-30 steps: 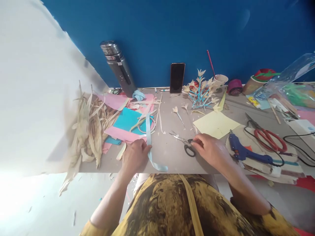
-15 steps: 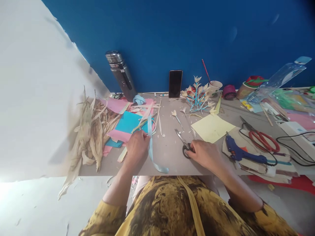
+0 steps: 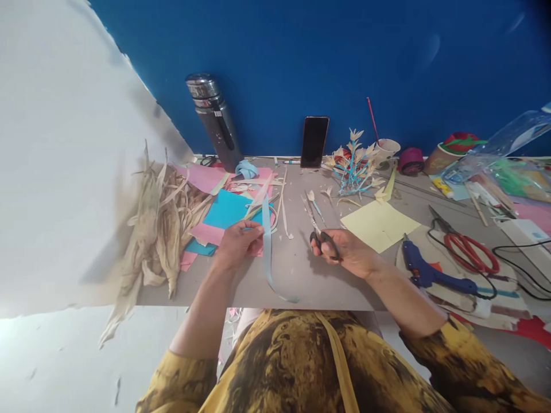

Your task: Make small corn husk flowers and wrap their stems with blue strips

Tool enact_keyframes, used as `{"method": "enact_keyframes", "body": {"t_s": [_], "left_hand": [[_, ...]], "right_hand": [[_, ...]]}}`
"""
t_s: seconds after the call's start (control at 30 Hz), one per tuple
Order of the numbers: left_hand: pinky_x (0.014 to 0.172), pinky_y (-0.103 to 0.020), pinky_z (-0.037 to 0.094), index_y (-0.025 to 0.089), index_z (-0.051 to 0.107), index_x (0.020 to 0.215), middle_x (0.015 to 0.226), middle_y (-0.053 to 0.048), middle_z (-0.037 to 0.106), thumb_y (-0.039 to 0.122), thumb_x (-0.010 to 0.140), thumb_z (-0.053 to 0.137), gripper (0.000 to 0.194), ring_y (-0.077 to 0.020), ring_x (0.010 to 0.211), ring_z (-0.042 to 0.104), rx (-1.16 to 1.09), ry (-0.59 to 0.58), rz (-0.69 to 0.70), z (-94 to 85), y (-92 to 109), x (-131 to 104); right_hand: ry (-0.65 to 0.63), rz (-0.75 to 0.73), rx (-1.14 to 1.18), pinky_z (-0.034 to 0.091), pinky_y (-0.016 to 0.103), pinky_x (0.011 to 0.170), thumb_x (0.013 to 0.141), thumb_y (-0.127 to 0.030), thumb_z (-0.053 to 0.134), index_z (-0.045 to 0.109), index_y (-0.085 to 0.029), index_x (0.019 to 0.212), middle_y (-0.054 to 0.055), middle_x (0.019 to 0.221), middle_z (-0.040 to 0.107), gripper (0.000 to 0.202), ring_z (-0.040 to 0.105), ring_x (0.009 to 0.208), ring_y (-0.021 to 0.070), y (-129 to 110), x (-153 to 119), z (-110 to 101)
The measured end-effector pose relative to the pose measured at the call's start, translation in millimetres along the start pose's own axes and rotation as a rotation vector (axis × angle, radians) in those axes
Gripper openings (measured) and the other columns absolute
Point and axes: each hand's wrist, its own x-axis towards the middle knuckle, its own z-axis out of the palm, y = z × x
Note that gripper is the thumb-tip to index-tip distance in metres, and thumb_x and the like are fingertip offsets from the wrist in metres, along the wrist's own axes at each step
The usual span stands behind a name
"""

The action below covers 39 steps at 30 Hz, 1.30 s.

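Note:
My left hand (image 3: 239, 244) pinches a light blue ribbon (image 3: 267, 252) between thumb and fingers; its lower end curls on the table near the front edge. In my right hand (image 3: 350, 252) is a pair of scissors (image 3: 316, 226) with black handles, fingers through the loops and blades pointing away from me, slightly parted. Small flower pieces made of husk (image 3: 315, 202) lie just beyond the blades. Beside my left hand are bright blue paper (image 3: 224, 208) and pink paper (image 3: 206, 233). A pale yellow sheet (image 3: 379, 223) lies beyond my right hand.
Dried husks (image 3: 159, 241) hang over the front edge at left. At the back stand a flask (image 3: 217, 129), a phone (image 3: 314, 141), a blue-stemmed flower bunch (image 3: 353, 169) and a paper cup (image 3: 387, 149). On the right lie a glue gun (image 3: 434, 272) and red-handled scissors (image 3: 471, 250).
My right hand has lifted the scissors off the table, with its fingers now in the handles. My left hand still holds the ribbon, turned a little. The view has shifted slightly.

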Motion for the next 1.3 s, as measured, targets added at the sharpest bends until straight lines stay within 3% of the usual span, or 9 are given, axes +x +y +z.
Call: {"method": "enact_keyframes", "body": {"t_s": [0.13, 0.3, 0.4, 0.53, 0.67, 0.87, 1.1, 1.3], "left_hand": [[0.049, -0.026, 0.047, 0.014, 0.066, 0.083, 0.054, 0.003, 0.06, 0.038, 0.052, 0.087, 0.045, -0.0102, 0.044, 0.05, -0.047, -0.03, -0.046, 2.6, 0.7, -3.5], [0.046, -0.021, 0.041, 0.016, 0.064, 0.076, 0.051, 0.006, 0.052, 0.038, 0.058, 0.086, 0.036, -0.0075, 0.044, 0.046, -0.119, -0.05, 0.025, 0.3, -5.6, -3.3], [0.047, -0.022, 0.042, 0.017, 0.061, 0.078, 0.056, 0.003, 0.058, 0.042, 0.062, 0.084, 0.038, -0.0093, 0.046, 0.052, -0.175, -0.064, 0.031, -3.8, -7.7, -0.6], [0.054, -0.026, 0.05, 0.018, 0.061, 0.091, 0.069, 0.001, 0.066, 0.04, 0.064, 0.084, 0.041, -0.0124, 0.054, 0.061, -0.23, -0.09, 0.034, -8.1, -4.4, -1.7], [0.064, -0.029, 0.054, 0.02, 0.062, 0.113, 0.081, 0.0, 0.069, 0.031, 0.064, 0.085, 0.056, -0.0159, 0.068, 0.067, -0.235, -0.202, 0.053, -13.5, 1.9, -12.1], [0.072, -0.031, 0.052, 0.018, 0.052, 0.136, 0.076, 0.0, 0.068, 0.028, 0.069, 0.083, 0.074, -0.0172, 0.069, 0.068, -0.204, -0.247, 0.042, -20.0, 0.3, -22.5], [0.075, -0.034, 0.049, 0.022, 0.045, 0.146, 0.075, 0.001, 0.069, 0.024, 0.074, 0.079, 0.08, -0.018, 0.065, 0.068, -0.212, -0.33, 0.115, -20.3, -0.7, -22.0], [0.062, -0.027, 0.041, 0.019, 0.063, 0.126, 0.074, 0.0, 0.067, 0.029, 0.075, 0.079, 0.054, -0.0151, 0.062, 0.065, -0.1, -0.329, 0.121, -23.2, 3.1, -14.5]], "right_hand": [[0.067, -0.002, -0.289, 0.026, 0.024, 0.052, 0.065, -0.07, 0.075, 0.06, -0.015, 0.068, -0.001, 0.064, 0.056, 0.056, 0.042, 0.058, 0.0098, -1.7, 15.5, 5.3], [-0.107, 0.049, -0.581, 0.022, 0.025, 0.054, 0.072, -0.072, 0.069, 0.052, -0.017, 0.067, -0.006, 0.06, 0.045, 0.058, 0.036, 0.057, 0.009, -2.8, 19.2, 9.6], [-0.185, 0.046, -0.676, 0.022, 0.025, 0.053, 0.075, -0.073, 0.066, 0.051, -0.017, 0.067, -0.006, 0.06, 0.043, 0.058, 0.035, 0.057, 0.009, -6.1, 24.6, 10.4], [-0.25, 0.083, -0.682, 0.028, 0.025, 0.056, 0.077, -0.071, 0.065, 0.06, -0.015, 0.071, -0.002, 0.066, 0.056, 0.056, 0.042, 0.06, 0.0104, -9.8, 36.6, 14.3], [-0.326, 0.108, -0.636, 0.03, 0.025, 0.057, 0.075, -0.072, 0.065, 0.062, -0.014, 0.071, 0.002, 0.068, 0.062, 0.059, 0.046, 0.062, 0.0115, -10.6, 43.9, 20.6], [-0.402, 0.127, -0.551, 0.033, 0.025, 0.061, 0.07, -0.075, 0.068, 0.065, -0.013, 0.072, 0.002, 0.069, 0.065, 0.062, 0.051, 0.064, 0.013, -9.3, 46.4, 26.2], [-0.455, 0.069, -0.466, 0.037, 0.026, 0.067, 0.073, -0.075, 0.068, 0.066, -0.013, 0.072, 0.002, 0.068, 0.065, 0.061, 0.055, 0.067, 0.0141, -10.0, 52.2, 31.4], [-0.487, 0.068, -0.322, 0.038, 0.025, 0.064, 0.071, -0.075, 0.07, 0.067, -0.012, 0.078, 0.002, 0.066, 0.065, 0.063, 0.055, 0.063, 0.0126, -1.6, 56.4, 32.8]]}}
